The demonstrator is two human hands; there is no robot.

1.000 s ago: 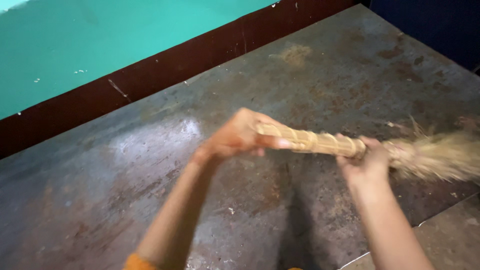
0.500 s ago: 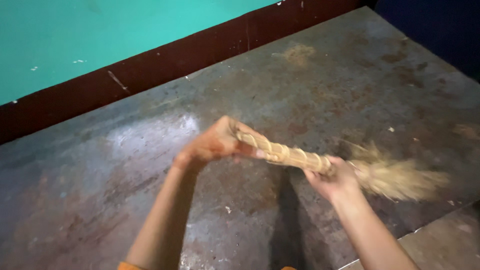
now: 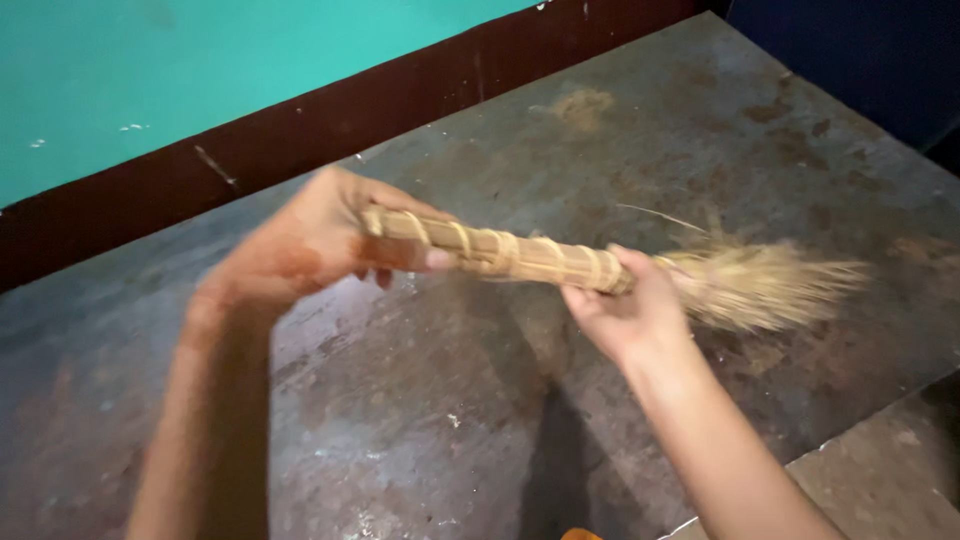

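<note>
Both hands point(image 3: 310, 245) gripping broom point(image 3: 520, 258)

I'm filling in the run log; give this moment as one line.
left hand: grips broom handle end | right hand: grips broom near bristles | broom: held above stained floor

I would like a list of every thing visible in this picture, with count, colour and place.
broom: one, straw-coloured with bound handle, held level above the floor, bristles to the right
floor: one, grey with rusty stains, fills most of the view
wall: one, turquoise with a dark red base band, top left
step edge: one, grey, bottom right corner
left hand: one, grips the handle end
right hand: one, grips the handle near the bristles
</note>
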